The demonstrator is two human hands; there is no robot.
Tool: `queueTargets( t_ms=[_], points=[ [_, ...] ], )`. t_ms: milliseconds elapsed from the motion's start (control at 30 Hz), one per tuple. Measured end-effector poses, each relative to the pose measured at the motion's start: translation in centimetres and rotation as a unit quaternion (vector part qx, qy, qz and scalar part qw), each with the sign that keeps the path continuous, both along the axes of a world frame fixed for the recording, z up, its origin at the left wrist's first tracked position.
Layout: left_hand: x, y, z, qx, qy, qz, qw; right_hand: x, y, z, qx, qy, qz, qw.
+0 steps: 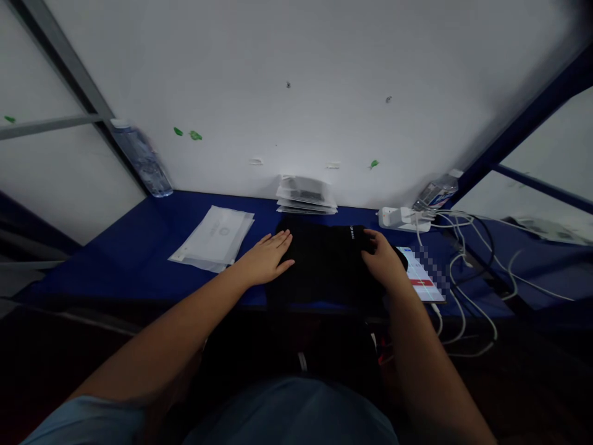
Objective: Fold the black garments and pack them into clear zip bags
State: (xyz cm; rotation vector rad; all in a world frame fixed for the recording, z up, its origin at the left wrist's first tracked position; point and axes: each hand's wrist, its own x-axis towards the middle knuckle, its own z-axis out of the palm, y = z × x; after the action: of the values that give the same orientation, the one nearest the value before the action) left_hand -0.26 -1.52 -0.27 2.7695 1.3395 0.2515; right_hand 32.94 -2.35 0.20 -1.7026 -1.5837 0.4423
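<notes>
A folded piece of black cloth (319, 266) with small white lettering near its upper right lies on the blue table, its near edge reaching the table's front. Its exact kind cannot be made out. My left hand (266, 258) rests flat on the cloth's left edge, fingers stretched out and thumb apart. At the right side, my right hand (383, 259) has its fingers curled round the cloth just beside the lettering. Some black fabric sticks out to the right behind that hand.
White translucent bags (213, 238) lie at left, and a stack of filled clear packets (306, 196) leans against the back wall. Plastic bottles stand at the left (143, 161) and right (438, 190). A power strip (401, 218), a lit tablet (419, 275) and loose white cables occupy the right side.
</notes>
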Motion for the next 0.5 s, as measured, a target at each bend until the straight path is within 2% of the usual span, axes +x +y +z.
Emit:
queueTargets(
  t_ms=[100,267,400,500],
  points=[
    [-0.1,0.1,-0.1,-0.024,0.001,0.010,1.000,-0.3,0.1,0.9,-0.002,0.003,-0.016,1.000],
    [-0.5,0.5,-0.4,-0.035,-0.014,0.022,0.999,-4.2,-0.5,4.1,0.106,-0.057,-0.029,0.992],
    [-1.0,0.7,-0.2,-0.048,-0.040,0.018,0.998,-8.7,-1.4,6.5,0.137,-0.093,0.023,0.986],
    [-1.3,0.8,0.1,-0.041,-0.073,0.020,0.996,-12.0,-1.8,7.0,0.115,-0.109,0.082,0.984]
  ],
)
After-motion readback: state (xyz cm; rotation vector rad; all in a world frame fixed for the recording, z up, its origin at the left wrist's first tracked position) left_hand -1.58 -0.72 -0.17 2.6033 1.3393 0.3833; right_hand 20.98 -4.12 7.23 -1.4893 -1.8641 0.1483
